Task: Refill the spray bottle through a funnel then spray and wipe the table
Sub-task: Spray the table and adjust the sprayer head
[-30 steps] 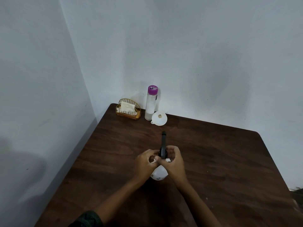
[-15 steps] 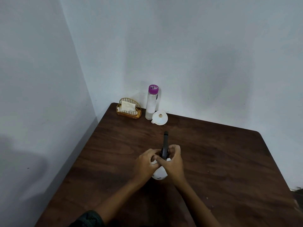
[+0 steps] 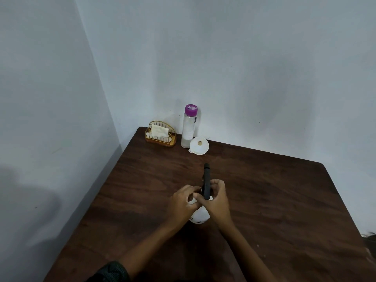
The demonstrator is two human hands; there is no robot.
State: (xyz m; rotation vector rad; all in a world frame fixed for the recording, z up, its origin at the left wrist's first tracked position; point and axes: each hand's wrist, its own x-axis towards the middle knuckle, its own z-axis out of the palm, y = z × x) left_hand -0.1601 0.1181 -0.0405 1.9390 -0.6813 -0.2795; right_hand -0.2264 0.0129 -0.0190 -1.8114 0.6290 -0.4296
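Observation:
A white spray bottle [image 3: 200,218] with a black trigger head [image 3: 207,180] stands in the middle of the dark wooden table [image 3: 274,200]. My left hand [image 3: 182,204] grips its neck from the left. My right hand [image 3: 216,200] curls round the base of the black head from the right. The bottle's neck is hidden by my fingers. A white funnel [image 3: 199,147] lies on its side at the back of the table, beside a clear refill bottle [image 3: 189,127] with a purple cap.
A gold wire holder [image 3: 160,135] with folded white napkins stands in the back left corner. White walls close in the table at the back and the left. The table's right edge runs near the frame's right side.
Both hands stay on the spray bottle; their fingers have shifted slightly around the head. The view has tilted a little.

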